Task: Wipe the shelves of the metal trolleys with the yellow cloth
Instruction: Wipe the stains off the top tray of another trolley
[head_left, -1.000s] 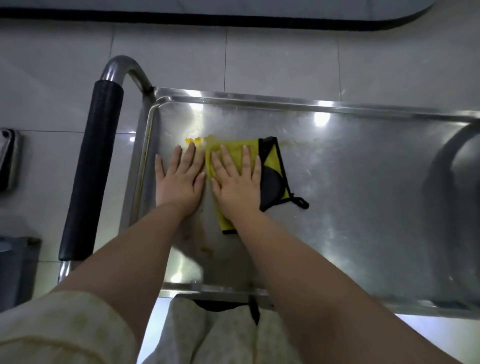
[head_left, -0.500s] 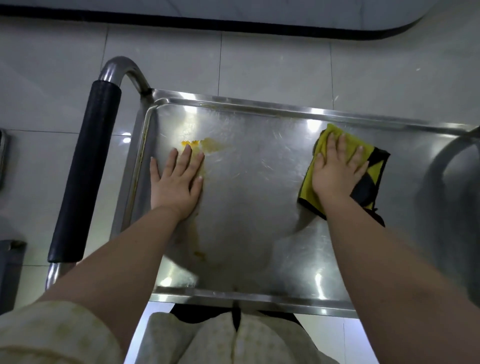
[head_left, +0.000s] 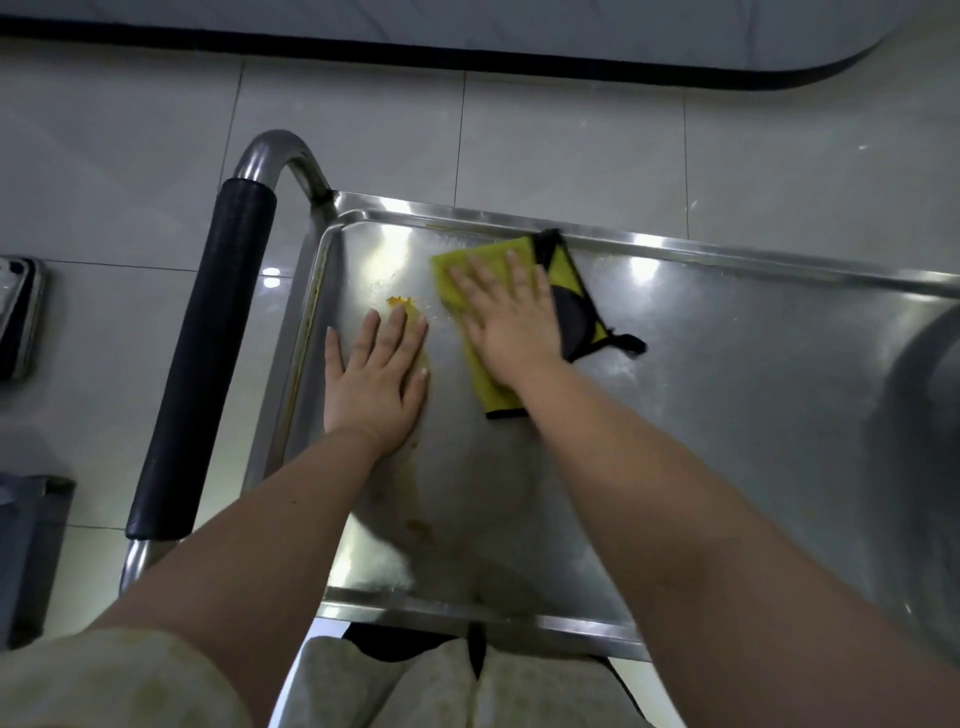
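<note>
The metal trolley's top shelf (head_left: 727, 364) fills the middle of the view. The yellow cloth (head_left: 457, 273) with black trim lies flat near the shelf's far rim, left of centre. My right hand (head_left: 506, 317) presses on it with straight, spread fingers. My left hand (head_left: 374, 379) rests flat on the bare metal just left of the cloth. A yellow-orange stain (head_left: 399, 301) shows at my left fingertips, and a smaller brownish one (head_left: 421, 527) lies nearer the front rim.
The trolley's handle with its black grip (head_left: 208, 358) runs along the left side. Pale floor tiles (head_left: 571, 140) surround the trolley. A dark bin (head_left: 26, 545) and a metal object (head_left: 21, 317) sit at the far left. A dark-edged mat (head_left: 467, 26) lies beyond.
My right hand has slid the cloth back left from the shelf's right part toward the stain, along the far rim. The left hand has stayed in place.
</note>
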